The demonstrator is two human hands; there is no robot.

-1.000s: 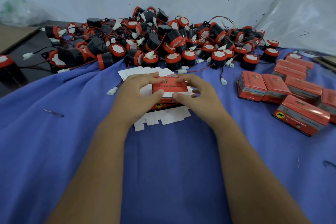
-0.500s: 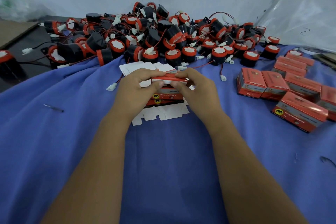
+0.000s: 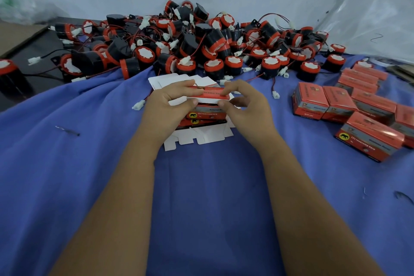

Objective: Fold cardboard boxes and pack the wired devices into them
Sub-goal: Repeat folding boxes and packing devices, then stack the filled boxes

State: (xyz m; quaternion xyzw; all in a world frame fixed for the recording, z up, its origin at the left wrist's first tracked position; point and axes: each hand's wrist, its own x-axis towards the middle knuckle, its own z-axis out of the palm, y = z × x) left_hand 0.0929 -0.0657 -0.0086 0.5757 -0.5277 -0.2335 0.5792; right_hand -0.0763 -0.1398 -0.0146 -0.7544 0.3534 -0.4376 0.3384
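Note:
A flat red-and-white cardboard box (image 3: 211,94) is held just above a small stack of flat boxes (image 3: 202,119) on the blue cloth. My left hand (image 3: 170,102) pinches its left end between thumb and fingers. My right hand (image 3: 243,102) pinches its right end. Behind them lies a big heap of black-and-red wired devices (image 3: 201,47) with white plugs. Parts of the held box are hidden by my fingers.
Several folded red boxes (image 3: 358,110) stand on the blue cloth (image 3: 89,175) at the right. A loose white plug (image 3: 139,104) lies left of my left hand. A dark table (image 3: 33,51) shows at the far left, clear plastic sheeting (image 3: 369,18) at the back right.
The flat box has been lifted off the stack and tilted edge-on toward me; both hands shifted their pinch on its ends.

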